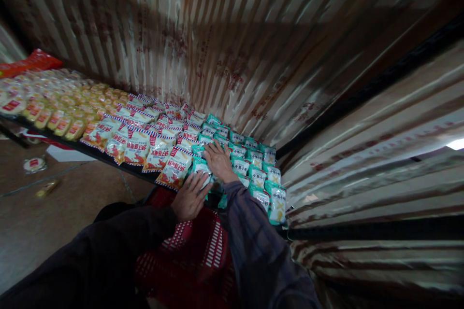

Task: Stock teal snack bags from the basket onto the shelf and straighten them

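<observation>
My left hand [190, 196] lies with its fingers spread over a green-and-white snack packet [200, 166] at the shelf's front edge. Farther back, my right hand [218, 161] rests flat, fingers apart, on the packets of the same green kind. Rows of these green snack packets [257, 177] fill the right end of the shelf. Just left of my hands stand rows of white snack bags [174, 166] with red lettering and striped tops. What lies directly beneath my palms is hidden.
Small yellow packaged cakes [68, 125] and white-wrapped ones cover the shelf's left part, with an orange bag [32, 62] behind. Pleated sheeting [217, 58] walls the back and right. A red perforated basket or stool [195, 251] is below me. Two wrapped pieces [35, 164] lie on the floor.
</observation>
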Demonstrator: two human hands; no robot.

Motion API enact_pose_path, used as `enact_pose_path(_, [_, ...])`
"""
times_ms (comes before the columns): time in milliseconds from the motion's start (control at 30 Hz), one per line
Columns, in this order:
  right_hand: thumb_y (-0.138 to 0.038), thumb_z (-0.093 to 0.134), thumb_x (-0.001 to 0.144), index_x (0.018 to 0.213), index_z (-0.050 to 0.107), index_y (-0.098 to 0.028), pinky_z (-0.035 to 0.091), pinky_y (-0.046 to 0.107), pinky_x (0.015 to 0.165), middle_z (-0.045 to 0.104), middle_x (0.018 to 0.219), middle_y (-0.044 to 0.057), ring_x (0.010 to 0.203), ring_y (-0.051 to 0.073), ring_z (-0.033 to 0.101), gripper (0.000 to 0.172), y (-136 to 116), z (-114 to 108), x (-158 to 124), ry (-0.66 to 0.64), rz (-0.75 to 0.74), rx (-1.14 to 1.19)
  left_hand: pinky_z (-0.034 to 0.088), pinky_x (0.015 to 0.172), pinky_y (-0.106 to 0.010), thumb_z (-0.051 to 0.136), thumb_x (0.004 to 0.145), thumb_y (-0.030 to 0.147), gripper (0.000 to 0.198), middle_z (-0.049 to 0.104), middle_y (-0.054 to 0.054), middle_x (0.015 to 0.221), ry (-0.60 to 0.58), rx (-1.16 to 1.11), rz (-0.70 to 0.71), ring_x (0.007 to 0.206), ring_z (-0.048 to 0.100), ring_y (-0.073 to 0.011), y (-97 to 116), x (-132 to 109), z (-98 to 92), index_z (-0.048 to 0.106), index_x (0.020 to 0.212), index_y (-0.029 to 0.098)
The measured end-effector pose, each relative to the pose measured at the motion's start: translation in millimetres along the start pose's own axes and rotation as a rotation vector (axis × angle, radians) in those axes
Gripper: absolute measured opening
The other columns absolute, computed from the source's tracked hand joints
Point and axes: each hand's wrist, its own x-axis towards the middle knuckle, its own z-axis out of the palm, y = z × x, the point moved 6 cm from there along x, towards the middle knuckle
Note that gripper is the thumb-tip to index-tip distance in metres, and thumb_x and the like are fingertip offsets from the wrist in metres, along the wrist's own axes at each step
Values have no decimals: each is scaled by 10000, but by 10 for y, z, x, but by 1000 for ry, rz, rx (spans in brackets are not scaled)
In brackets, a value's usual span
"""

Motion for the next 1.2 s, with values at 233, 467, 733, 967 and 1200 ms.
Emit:
enact_pose_path(233, [-382, 267, 1011, 1335, 545, -227, 118, 539, 1166, 520, 1416, 74, 1434, 258, 270, 454, 37, 61, 16, -24, 47, -41, 225, 1153, -557, 478, 896, 222, 559, 216, -144, 1567, 9, -52, -42, 1459, 116, -333, -118, 5, 37, 372, 1441, 159])
enact_pose_path(467, [-369, 261, 1011, 1376, 498, -170, 151, 509, 1167, 487, 1442, 86, 1431, 257, 277, 479, 10, 4, -11, 37, 87, -25, 255, 1165, -534, 476, 895, 193, 532, 281, -140, 1544, 3, -105, -11, 1465, 94, -307, -159, 16, 11, 385, 1416, 136])
enact_pose_path(733, [-345, 300, 998, 1341, 540, -194, 198, 474, 1160, 455, 1466, 93, 1441, 223, 255, 444, -248, 32, -284, 155, -91, -38, 264, 1179, -509, 505, 877, 243, 511, 409, -165, 1464, 2, -114, -17, 1464, 125, -279, -173, -17, 72, 420, 1358, 93])
enact_pose_path(967, [-312, 239, 1002, 1320, 560, -187, 247, 462, 1141, 518, 1415, 94, 1420, 214, 306, 469, -140, 177, -283, 152, -2, 2, 257, 1180, -506, 465, 885, 239, 488, 410, -168, 1463, 46, -146, -22, 1463, 125, -285, -189, 17, 53, 445, 1337, 58])
enact_pose_path(1200, [-323, 245, 984, 1393, 471, -198, 263, 492, 1138, 440, 1474, 109, 1436, 210, 267, 483, -142, 71, -411, 351, 30, 31, 251, 1175, -508, 451, 910, 277, 489, 276, -151, 1545, 43, -100, -53, 1467, 113, -272, -175, 0, -9, 426, 1357, 80])
